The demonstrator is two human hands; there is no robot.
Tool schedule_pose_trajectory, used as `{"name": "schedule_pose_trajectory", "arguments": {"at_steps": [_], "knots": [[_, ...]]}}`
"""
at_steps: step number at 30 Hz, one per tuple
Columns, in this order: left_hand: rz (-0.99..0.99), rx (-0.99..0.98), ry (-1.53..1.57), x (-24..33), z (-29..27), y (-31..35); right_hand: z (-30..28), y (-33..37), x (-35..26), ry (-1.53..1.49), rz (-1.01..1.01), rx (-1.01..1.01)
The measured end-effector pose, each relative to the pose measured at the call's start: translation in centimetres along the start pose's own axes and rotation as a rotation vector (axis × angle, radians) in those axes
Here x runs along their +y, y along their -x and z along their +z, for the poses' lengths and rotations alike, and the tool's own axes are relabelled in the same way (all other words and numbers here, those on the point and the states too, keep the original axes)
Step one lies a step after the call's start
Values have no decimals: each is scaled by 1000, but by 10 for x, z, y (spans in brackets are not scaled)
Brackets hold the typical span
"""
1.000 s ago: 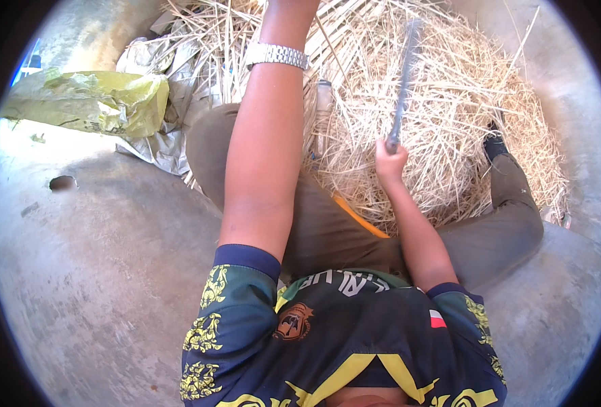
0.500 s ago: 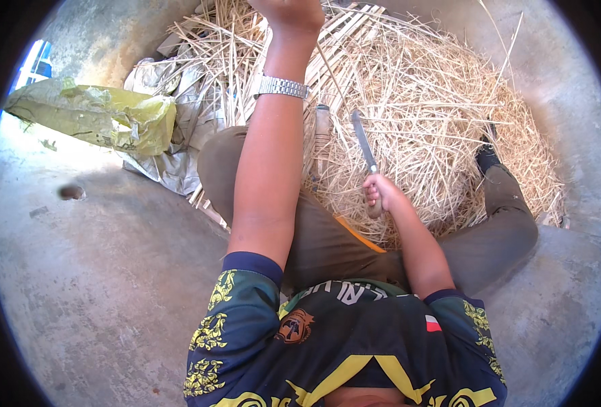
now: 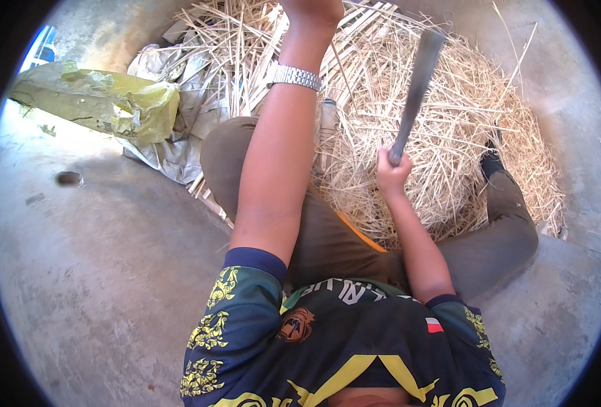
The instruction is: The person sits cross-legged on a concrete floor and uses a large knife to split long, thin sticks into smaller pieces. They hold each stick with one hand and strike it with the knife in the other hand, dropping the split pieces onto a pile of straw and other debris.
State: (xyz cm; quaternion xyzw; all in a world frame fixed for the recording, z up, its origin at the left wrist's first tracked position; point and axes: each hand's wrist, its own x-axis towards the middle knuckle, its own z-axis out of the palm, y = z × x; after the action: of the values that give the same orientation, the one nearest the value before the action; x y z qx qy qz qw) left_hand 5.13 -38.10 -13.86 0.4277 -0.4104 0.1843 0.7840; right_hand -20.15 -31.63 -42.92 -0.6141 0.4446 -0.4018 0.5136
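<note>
My right hand point(image 3: 393, 175) is closed round the handle of a long-bladed knife point(image 3: 419, 95). The knife is raised above the straw-like shavings, its blade slanting up and to the right, smeared by motion. At the top edge, my left hand point(image 3: 314, 8) is reached far forward and partly cut off by the picture, its fingers out of sight. On that wrist is a silver watch point(image 3: 294, 76). Beneath and around both hands spreads a big heap of pale, thin shavings point(image 3: 450, 129). Longer flat strips point(image 3: 236, 51) lie by my left hand.
My bent legs point(image 3: 334, 237) frame the heap on a grey concrete floor point(image 3: 97, 271). A yellowish woven sack point(image 3: 104, 102) lies at the left, beside crumpled grey sheeting point(image 3: 161, 159). A bottle-like cylinder point(image 3: 327, 119) stands out of the shavings near my left forearm. A small hole point(image 3: 68, 178) shows in the floor.
My right hand has lifted the knife forward and up, its blade now tilting right instead of left. My left arm has shifted slightly right and forward.
</note>
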Motion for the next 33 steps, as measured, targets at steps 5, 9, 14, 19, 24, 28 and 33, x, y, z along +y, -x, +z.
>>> {"name": "schedule_pose_trajectory", "arguments": {"at_steps": [5, 9, 14, 19, 24, 28, 33], "knots": [[12, -31, 11, -1, -12, -5, -6, 29, 47, 812, 661, -298], [46, 2, -112, 5, -10, -2, -14, 30, 51, 739, 647, -311], [38, -9, -179, 0, -2, 4, -17, 13, 54, -347, 1219, -530], [54, -26, -106, -1, -1, -2, -9, -7, 39, -361, 1109, -349], [80, -10, -147, -1, -10, -4, -2, -14, -23, -20, 461, -99], [86, -3, -133, -2, -9, -5, 1, -18, -56, -250, 291, -37], [15, -15, -30, 3, -12, -5, 1, 13, 30, 412, 355, -131]]}}
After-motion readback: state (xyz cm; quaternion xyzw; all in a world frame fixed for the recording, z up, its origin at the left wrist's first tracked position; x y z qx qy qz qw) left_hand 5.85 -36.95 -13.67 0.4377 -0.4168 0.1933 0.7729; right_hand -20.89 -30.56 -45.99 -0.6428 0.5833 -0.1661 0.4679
